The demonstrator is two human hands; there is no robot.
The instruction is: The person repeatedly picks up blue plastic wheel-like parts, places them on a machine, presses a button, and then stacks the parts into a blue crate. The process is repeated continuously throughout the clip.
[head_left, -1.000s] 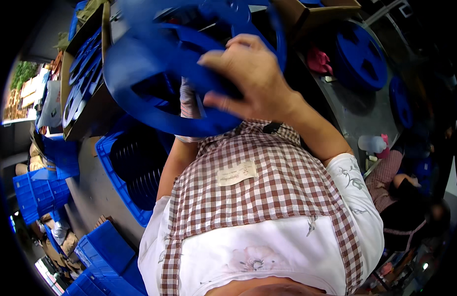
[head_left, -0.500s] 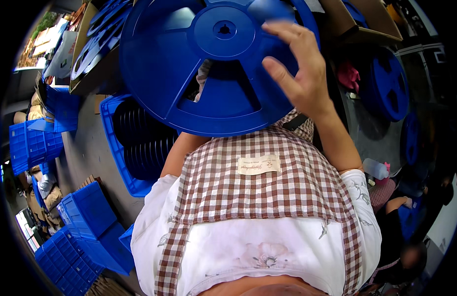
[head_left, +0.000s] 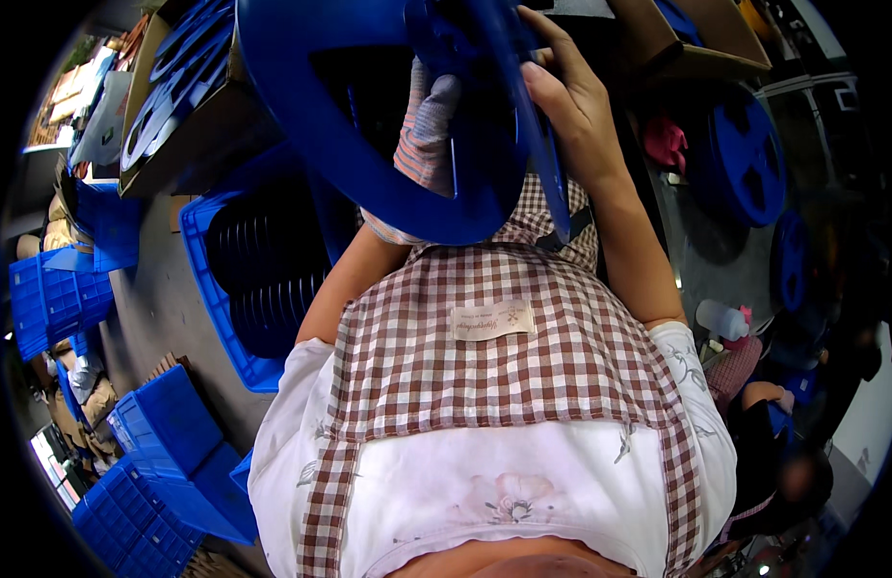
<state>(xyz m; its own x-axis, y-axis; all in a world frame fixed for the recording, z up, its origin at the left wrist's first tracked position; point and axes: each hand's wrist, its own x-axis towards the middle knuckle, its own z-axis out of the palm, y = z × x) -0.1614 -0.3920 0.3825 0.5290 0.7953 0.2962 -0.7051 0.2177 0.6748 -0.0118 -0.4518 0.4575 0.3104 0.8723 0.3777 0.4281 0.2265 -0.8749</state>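
Observation:
A large blue plastic reel [head_left: 316, 125] with wide cut-outs is held up in front of my apron, turned at an angle. On its right, one disc-shaped side [head_left: 547, 164] shows nearly edge-on. My right hand [head_left: 573, 106], bare, is closed on that side's edge, thumb on the near part and fingers at the top. Through a cut-out I see my left hand [head_left: 429, 130] in a grey and orange striped glove. Its fingers are bent against the reel near the dark hub [head_left: 446, 39]; their tips are partly hidden.
A blue crate [head_left: 207, 289] of black discs stands at left, below a cardboard box [head_left: 138, 154] of blue reel parts. More blue crates [head_left: 181, 424] are stacked lower left. At right, a blue reel [head_left: 745, 159] lies near a pink cloth [head_left: 665, 144]; another person [head_left: 764, 414] sits beyond.
The reel has turned from facing me flat to an angled position. My right hand has gone from open over its face to gripping its right edge. My gloved left hand now shows.

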